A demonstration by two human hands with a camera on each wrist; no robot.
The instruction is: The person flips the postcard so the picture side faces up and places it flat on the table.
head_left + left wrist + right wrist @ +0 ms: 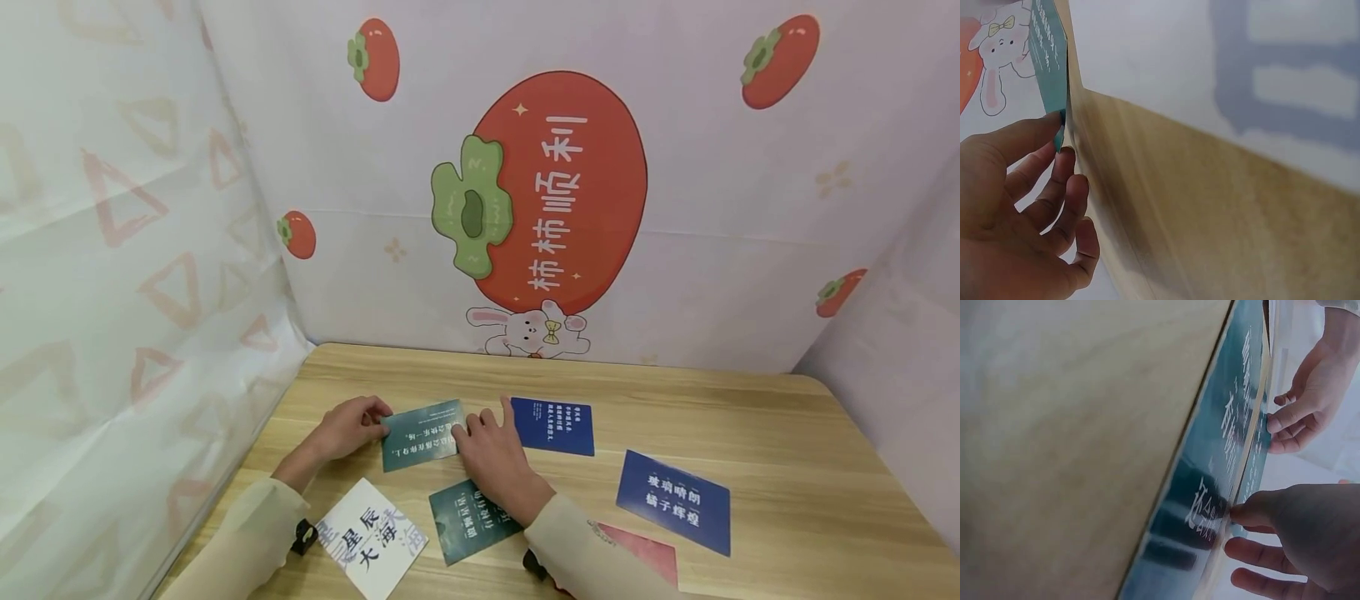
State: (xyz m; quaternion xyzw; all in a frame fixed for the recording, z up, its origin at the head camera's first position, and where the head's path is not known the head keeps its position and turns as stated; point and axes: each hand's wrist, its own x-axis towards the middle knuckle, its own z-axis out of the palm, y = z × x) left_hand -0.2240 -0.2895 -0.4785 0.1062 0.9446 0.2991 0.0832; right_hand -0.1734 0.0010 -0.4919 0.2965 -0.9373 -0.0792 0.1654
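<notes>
My left hand [347, 431] pinches the left edge of a dark green card [420, 437] with white writing. In the left wrist view, the thumb lies on one face of that card [1050, 62] and fingertips are behind its corner. At its right edge, my right hand [497, 460] holds the same card between thumb and fingers, its outer finger stretched toward a dark blue card [555, 427]. Below the right hand lies a second green card [467, 525], partly covered by the wrist. The right wrist view shows this second card [1216, 437] nearer than the held one.
A white card with black writing [372, 537] lies by the left forearm. To the right are another blue card [675, 502] and a pink card [648, 554], partly under the right sleeve. The wooden table [787, 467] meets a printed cloth backdrop [712, 275] behind.
</notes>
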